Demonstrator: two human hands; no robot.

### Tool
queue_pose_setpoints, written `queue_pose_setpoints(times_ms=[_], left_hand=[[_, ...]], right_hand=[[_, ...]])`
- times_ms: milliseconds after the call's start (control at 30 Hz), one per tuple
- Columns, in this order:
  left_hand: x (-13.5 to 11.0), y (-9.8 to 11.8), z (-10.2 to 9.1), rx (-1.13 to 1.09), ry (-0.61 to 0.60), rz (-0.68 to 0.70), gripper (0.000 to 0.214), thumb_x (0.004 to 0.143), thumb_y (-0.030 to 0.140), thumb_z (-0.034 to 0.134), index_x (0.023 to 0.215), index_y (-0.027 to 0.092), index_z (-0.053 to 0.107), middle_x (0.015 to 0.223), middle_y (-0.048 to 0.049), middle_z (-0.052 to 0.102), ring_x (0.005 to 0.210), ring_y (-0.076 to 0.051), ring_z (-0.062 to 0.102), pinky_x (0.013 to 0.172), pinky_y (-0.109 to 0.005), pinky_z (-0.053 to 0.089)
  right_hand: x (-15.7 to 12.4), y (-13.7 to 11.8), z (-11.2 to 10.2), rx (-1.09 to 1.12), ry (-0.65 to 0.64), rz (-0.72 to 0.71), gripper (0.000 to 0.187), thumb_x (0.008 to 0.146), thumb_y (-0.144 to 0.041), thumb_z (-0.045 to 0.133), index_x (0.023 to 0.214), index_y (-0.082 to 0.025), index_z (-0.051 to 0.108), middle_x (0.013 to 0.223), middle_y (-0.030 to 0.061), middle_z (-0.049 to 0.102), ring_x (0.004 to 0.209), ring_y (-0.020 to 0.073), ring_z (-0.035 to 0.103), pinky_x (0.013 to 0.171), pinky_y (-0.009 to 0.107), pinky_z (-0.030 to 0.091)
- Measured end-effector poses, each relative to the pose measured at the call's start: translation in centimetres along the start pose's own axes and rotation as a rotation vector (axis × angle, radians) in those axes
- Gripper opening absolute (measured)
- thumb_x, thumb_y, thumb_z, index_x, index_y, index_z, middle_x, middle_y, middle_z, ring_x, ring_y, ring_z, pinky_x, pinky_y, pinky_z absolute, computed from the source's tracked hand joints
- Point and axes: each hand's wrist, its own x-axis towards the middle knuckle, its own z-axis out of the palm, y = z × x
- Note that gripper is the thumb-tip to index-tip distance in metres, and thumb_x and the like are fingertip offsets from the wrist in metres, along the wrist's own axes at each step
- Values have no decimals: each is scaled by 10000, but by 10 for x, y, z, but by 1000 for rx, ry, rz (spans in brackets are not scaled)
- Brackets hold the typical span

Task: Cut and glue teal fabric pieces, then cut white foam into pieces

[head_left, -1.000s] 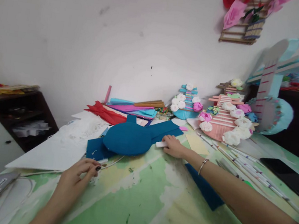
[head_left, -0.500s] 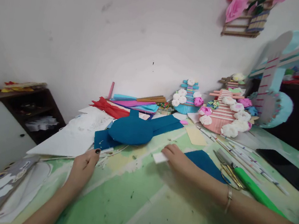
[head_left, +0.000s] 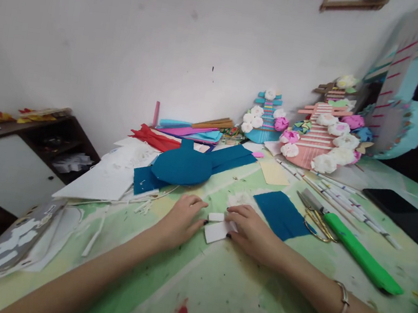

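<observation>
Two small white pieces, of paper or card, lie close together on the green table: a short strip (head_left: pixel 216 217) and a larger rectangle (head_left: pixel 215 232) nearer me. My right hand (head_left: pixel 256 233) has its fingers and thumb around the right end of the larger piece, whose end is partly hidden. At their left, my left hand (head_left: pixel 183 223) holds nothing. Its fingers and thumb are apart, the thumb tip near the pieces' left edges. A dark blue rectangle (head_left: pixel 282 215) lies to the right of my right hand. Behind both hands is a dark blue guitar-like cut-out (head_left: pixel 183 164).
Scissors (head_left: pixel 315 217) and a green-handled cutter (head_left: pixel 362 253) lie right, near rolled paper sticks (head_left: pixel 349 210) and a black phone (head_left: pixel 406 215). White sheets (head_left: pixel 99 177) and a grey phone case (head_left: pixel 12 240) are left. Flower-decorated paper guitars (head_left: pixel 318 141) stand at the back.
My left hand has moved right, from beside the blue cut-out to the white pieces. My right hand has come down nearer me with the white material. The view has tilted downward.
</observation>
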Motion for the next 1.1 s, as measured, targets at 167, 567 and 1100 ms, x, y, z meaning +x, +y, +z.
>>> queue_pose_setpoints(times_ms=[167,567,1100], left_hand=[[25,11,16,-51,-65,19,162,842,159,554,959,164,666,1059,-111,623,1054,-262,526,932,-417,429],[15,-10,21,-702,175,-261,146,788,286,654,859,158,656,794,-27,642,687,-133,557,618,-254,420],[9,5,28,-582,112,-157,209,737,218,704,933,150,683,794,-40,652,666,-128,598,628,-262,494]], right_hand=[[-7,6,3,39,49,50,330,801,-161,614,1130,-137,620,1272,169,563,1221,298,457,1015,470,388],[-7,13,-1,118,196,243,253,759,-105,615,992,-194,580,1085,93,596,1005,241,563,826,395,468],[-9,10,2,75,276,181,207,779,-143,611,973,-201,568,938,55,583,722,160,549,618,284,421]])
